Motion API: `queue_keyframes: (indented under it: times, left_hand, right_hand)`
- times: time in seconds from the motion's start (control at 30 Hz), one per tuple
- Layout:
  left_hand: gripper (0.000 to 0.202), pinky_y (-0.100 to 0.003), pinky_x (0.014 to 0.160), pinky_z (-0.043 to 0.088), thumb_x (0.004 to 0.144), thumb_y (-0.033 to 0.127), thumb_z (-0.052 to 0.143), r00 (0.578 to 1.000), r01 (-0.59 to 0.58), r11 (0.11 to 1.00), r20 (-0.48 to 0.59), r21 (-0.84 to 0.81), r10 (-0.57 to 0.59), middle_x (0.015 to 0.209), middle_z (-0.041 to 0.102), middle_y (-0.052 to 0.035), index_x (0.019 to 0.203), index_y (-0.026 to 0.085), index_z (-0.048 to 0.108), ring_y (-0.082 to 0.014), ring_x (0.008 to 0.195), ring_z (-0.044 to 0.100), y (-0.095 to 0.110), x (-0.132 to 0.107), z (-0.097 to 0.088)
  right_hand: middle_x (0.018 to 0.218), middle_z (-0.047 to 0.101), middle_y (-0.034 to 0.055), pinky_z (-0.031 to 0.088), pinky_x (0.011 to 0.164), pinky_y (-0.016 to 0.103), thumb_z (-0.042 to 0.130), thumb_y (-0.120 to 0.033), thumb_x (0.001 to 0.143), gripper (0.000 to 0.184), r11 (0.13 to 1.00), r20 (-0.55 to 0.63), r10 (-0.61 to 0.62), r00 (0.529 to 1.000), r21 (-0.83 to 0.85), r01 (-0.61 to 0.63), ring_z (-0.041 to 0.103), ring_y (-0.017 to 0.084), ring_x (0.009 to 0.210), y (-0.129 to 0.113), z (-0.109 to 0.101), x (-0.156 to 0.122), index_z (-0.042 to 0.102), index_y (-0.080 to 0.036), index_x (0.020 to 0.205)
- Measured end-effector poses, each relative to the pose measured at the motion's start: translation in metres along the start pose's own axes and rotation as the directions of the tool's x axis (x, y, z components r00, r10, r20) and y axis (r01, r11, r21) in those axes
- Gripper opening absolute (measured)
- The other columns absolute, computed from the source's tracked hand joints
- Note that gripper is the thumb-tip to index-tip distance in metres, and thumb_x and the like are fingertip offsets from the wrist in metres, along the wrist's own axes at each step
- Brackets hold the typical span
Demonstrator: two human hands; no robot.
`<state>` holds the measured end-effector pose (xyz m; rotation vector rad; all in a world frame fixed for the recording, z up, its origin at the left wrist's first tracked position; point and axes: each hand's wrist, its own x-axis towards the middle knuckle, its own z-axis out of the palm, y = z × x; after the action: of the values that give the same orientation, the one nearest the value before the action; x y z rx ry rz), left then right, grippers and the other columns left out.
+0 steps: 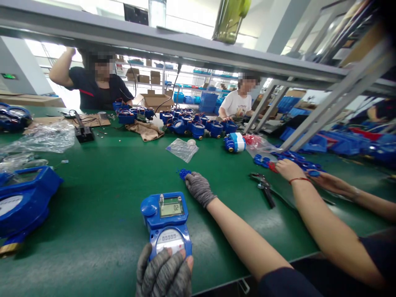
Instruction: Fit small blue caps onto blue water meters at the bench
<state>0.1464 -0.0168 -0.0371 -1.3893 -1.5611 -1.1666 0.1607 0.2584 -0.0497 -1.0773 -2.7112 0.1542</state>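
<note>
A blue water meter (168, 222) with a lit digital display lies in front of me on the green table. My left hand (163, 272), in a grey glove with bare fingertips, grips its lower end and covers part of the round dial. Beyond the meter, my right hand (200, 189), gloved in the same grey, reaches to a small pile of tiny blue pieces (184, 173). Its fingers are bent together at the pile's edge; what lies between them is hidden.
At right, a co-worker's hands (289, 170) handle blue and red parts near black pliers (264, 187). Another large blue meter (24, 202) lies left. Several meters (194, 123) stand at the back, behind a clear bag (182, 149). A metal shelf (185, 41) spans overhead.
</note>
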Motion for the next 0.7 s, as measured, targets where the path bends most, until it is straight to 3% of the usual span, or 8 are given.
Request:
queue_keyframes:
  times: [0.37,0.53,0.7]
  left_hand:
    - [0.021,-0.047,0.109,0.037,0.074,0.006,0.071,0.999,-0.044,0.999,-0.019,0.0,0.044,0.08,0.07,0.0028,0.083,0.025,0.069,-0.0153,0.081,0.063,-0.004,-0.002,0.004]
    - [0.017,-0.045,0.108,0.039,0.077,0.007,0.067,0.988,-0.018,1.0,-0.151,-0.017,0.015,0.075,0.069,0.003,0.075,0.024,0.068,-0.0147,0.077,0.061,-0.003,-0.001,0.012]
    - [0.018,-0.045,0.109,0.037,0.078,0.007,0.067,0.996,-0.045,0.999,-0.079,-0.004,0.045,0.078,0.07,0.0034,0.079,0.025,0.069,-0.0147,0.08,0.062,-0.006,-0.004,0.009]
  right_hand:
    - [0.1,0.064,0.0089,0.042,0.082,0.028,0.041,-0.034,0.094,0.03,0.994,0.011,-0.083,0.996,-0.069,0.084,0.056,0.02,0.095,0.003,-0.004,-0.04,0.068,-0.022,0.103]
    - [0.1,0.064,0.0109,0.041,0.089,0.031,0.041,-0.034,0.095,0.033,0.99,0.041,-0.096,0.994,-0.102,0.1,0.055,0.021,0.096,0.0,-0.013,-0.042,0.07,-0.021,0.103]
    - [0.101,0.064,0.009,0.042,0.087,0.029,0.046,-0.034,0.092,0.029,0.998,0.02,-0.057,0.998,-0.009,0.057,0.056,0.02,0.096,0.012,-0.015,-0.046,0.07,-0.023,0.105]
